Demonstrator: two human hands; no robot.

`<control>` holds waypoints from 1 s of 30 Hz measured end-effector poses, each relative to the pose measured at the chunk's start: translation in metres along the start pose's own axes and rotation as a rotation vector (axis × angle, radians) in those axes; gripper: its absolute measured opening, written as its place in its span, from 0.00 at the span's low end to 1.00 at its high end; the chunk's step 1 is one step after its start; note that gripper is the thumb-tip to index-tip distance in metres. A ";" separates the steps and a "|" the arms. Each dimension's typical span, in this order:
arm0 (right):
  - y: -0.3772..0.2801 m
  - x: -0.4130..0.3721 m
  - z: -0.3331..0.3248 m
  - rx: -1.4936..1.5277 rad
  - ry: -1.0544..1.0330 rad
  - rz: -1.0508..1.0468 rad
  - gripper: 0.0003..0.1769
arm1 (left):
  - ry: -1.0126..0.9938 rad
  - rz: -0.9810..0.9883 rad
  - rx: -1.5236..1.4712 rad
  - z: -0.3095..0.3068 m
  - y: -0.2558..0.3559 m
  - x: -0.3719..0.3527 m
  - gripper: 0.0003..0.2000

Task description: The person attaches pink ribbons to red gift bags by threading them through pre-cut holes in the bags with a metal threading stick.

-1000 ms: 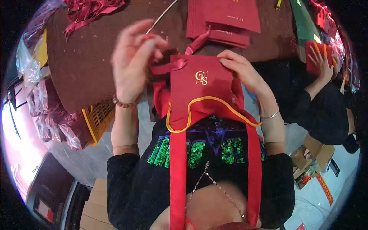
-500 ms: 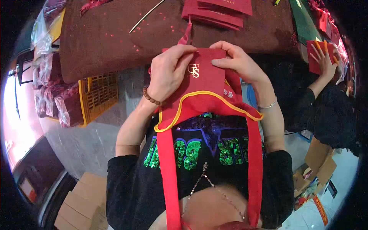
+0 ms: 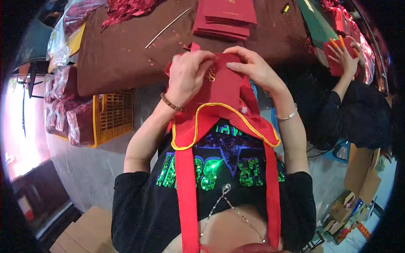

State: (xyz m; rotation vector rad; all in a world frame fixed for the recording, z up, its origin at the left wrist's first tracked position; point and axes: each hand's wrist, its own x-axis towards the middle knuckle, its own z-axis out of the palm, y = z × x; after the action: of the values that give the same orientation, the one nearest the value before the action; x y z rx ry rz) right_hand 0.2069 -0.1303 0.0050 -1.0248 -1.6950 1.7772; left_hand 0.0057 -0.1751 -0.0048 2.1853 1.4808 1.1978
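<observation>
In the head view, the step in hand appears to be fingerwork along the top edge of a red piece with gold lettering (image 3: 221, 86), held before the chest, just short of the brown surface (image 3: 118, 50); the next move calls for keeping it steady. The right hand (image 3: 255, 69) has its grip closed on the upper right corner; the left hand (image 3: 187, 76) curls at the upper left, its fingertips too hidden to tell whether they pinch.

white glare washes out the bright patch (image 3: 25, 130) at nine o'clock; crumpled plastic (image 3: 60, 48) shines at ten. the brown tabletop (image 3: 126, 63) is dim toward eleven. green sequins (image 3: 206, 172) glint near six. fisheye edges bend into black corners.
</observation>
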 end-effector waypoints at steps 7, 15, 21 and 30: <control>0.004 0.014 -0.024 -0.173 0.026 -0.016 0.17 | -0.061 -0.090 -0.101 0.018 -0.030 0.031 0.07; 0.034 0.024 -0.015 0.105 0.049 0.287 0.14 | -0.116 -0.095 0.023 0.039 -0.044 0.020 0.05; 0.046 0.010 -0.018 0.305 0.078 0.328 0.11 | -0.170 -0.098 0.069 0.042 -0.043 0.015 0.05; 0.045 0.009 -0.013 0.221 0.145 0.275 0.12 | -0.018 -0.109 -0.126 0.030 -0.020 0.009 0.05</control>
State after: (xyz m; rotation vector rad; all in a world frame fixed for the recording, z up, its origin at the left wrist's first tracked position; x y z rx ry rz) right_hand 0.2190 -0.1208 -0.0405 -1.2994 -1.2863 1.9546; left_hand 0.0163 -0.1508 -0.0313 2.0020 1.4559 1.1980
